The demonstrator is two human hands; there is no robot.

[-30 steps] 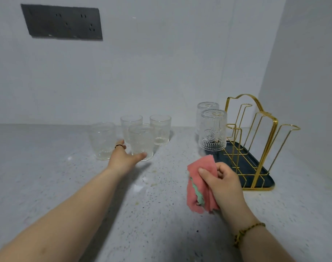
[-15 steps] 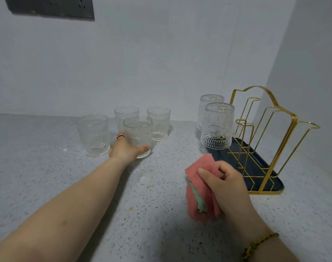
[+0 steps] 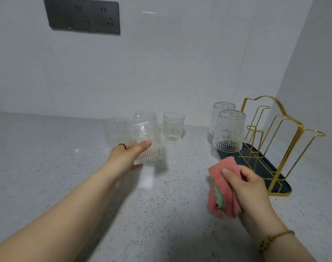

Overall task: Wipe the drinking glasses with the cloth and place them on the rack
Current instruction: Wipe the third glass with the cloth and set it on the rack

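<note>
My left hand grips an embossed clear glass lifted just off the speckled counter, slightly blurred. Behind it stand three more upright glasses: one at the left, one partly hidden at the back, one at the right. Two glasses sit upside down on the gold wire rack, the nearer in front of the farther. My right hand holds a folded pink cloth with a green inner layer, in front of the rack.
The rack stands on a dark blue tray in the right corner, close to the side wall. A dark socket panel is on the back wall. The grey speckled counter stretches toward me.
My left hand closed round the front glass and lifted it off the counter toward me. My right hand kept hold of the cloth and hardly moved.
</note>
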